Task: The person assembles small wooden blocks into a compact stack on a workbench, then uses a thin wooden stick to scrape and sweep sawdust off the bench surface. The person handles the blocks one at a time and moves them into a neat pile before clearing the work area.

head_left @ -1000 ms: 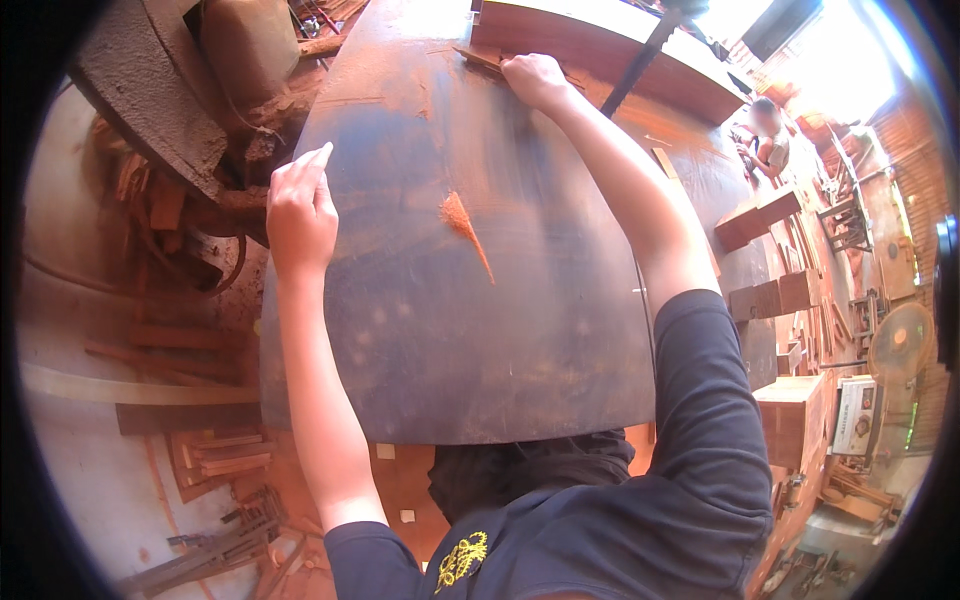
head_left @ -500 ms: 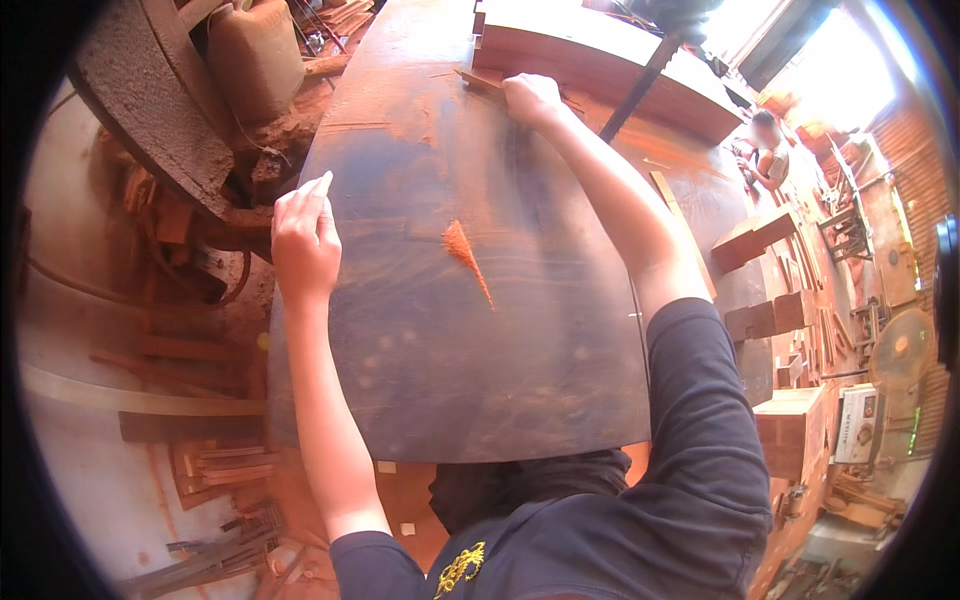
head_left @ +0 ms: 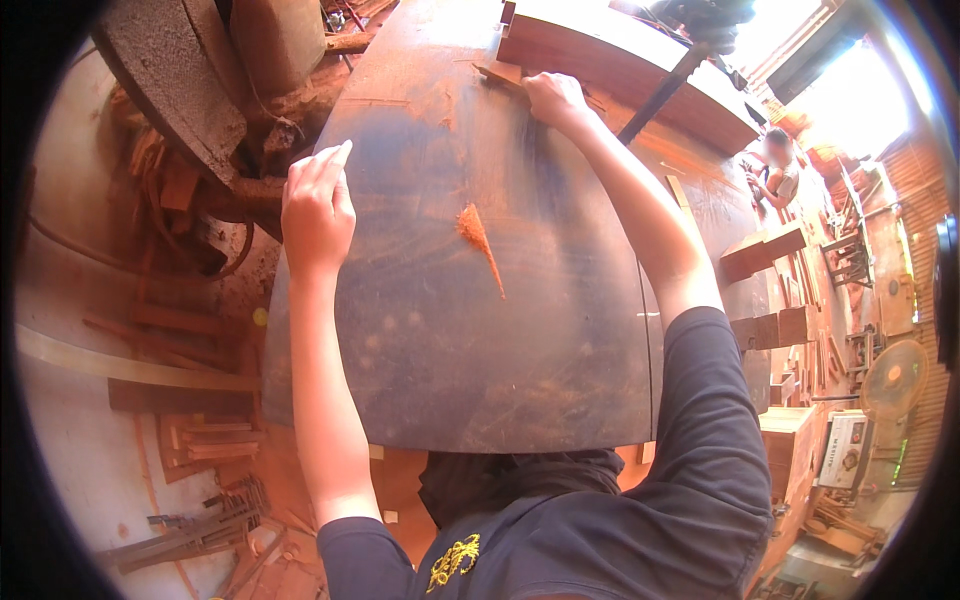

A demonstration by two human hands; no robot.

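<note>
While the small strip of wood lies flat near the far edge of the dark metal tabletop, just in front of the thick wooden slab that stands along that edge, the right hand presses down on its near end, fingers curled over it, probably to keep it flat and steady against the surface. The right arm reaches straight across the tabletop to get there. At the left edge, the left hand rests with its fingers together and stretched forward, holding nothing, most likely as a brace for the long reach. A streak of orange sawdust lies near the middle of the tabletop, between the two arms. Beyond the left edge sit a heavy machine wheel and wood offcuts on the dusty floor. Another person sits well off past the far right corner.
</note>
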